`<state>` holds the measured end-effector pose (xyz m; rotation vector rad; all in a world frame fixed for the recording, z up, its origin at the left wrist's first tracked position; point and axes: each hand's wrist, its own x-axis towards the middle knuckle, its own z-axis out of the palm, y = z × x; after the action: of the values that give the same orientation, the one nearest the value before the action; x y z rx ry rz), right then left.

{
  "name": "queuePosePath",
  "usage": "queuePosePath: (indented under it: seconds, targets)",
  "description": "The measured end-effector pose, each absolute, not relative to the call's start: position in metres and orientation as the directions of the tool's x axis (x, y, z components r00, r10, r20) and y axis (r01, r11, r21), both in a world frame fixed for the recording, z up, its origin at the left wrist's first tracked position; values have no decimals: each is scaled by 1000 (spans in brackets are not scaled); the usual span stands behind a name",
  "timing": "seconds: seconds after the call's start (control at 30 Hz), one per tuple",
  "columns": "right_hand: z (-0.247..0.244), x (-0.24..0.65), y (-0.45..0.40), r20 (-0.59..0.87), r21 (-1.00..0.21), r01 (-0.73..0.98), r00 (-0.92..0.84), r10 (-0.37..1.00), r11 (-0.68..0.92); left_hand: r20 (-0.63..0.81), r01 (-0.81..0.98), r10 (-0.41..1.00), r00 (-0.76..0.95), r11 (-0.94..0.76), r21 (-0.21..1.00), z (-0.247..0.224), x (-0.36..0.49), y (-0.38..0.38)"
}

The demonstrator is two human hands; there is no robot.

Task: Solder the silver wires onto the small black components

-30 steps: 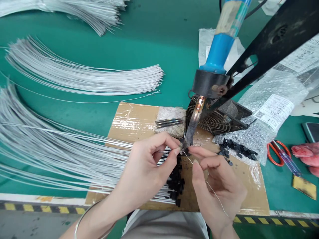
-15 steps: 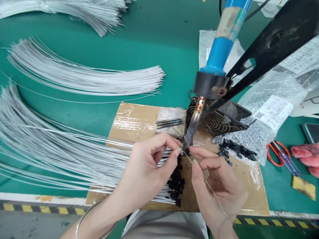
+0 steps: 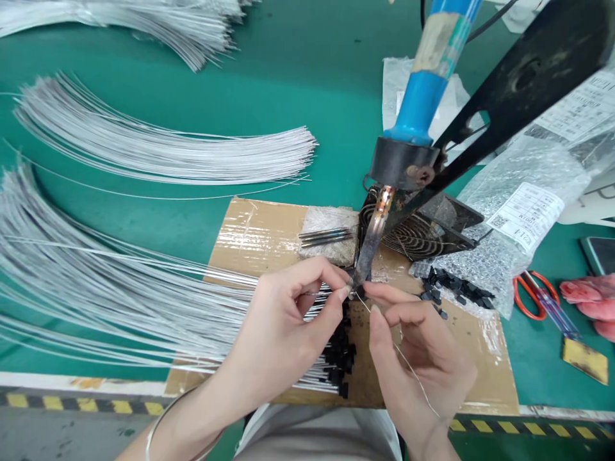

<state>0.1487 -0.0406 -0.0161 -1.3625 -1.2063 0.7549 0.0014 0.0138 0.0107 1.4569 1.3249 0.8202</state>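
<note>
At the tip of a blue-handled soldering iron [image 3: 368,253], clamped in a black stand, both my hands meet. My left hand [image 3: 293,320] pinches a thin wire end between thumb and forefinger; the tiny joint is mostly hidden by the fingertips. My right hand [image 3: 423,352] is closed on a thin strand of solder wire [image 3: 413,371], which runs from the iron tip down across the palm. Beneath my left hand lie grey wires [image 3: 192,301] with small black pieces [image 3: 340,349] at their ends, on a cardboard sheet [image 3: 259,234].
A fan [image 3: 418,224] stands behind the iron. Loose black pieces [image 3: 456,288], a bubble-wrap bag [image 3: 509,205], orange-handled scissors [image 3: 531,294] and a yellow sponge [image 3: 585,360] are at right. More wire bundles [image 3: 168,147] lie at the left and back. The black stand arm [image 3: 519,83] slants overhead.
Both hands hold almost the same pose at the iron tip. The iron and its stand appear shifted very slightly left in the view.
</note>
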Motion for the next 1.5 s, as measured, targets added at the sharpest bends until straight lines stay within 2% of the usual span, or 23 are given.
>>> queuePosePath:
  seconds: [0.57,1.5]
  targets:
    - [-19,150,-43,205,-961,233,255,945,145,-113,286,976,185,57,957,9,0,14]
    - [-15,144,-39,224,-950,281,302,927,138,-120,334,977,178,55,941,10,2,16]
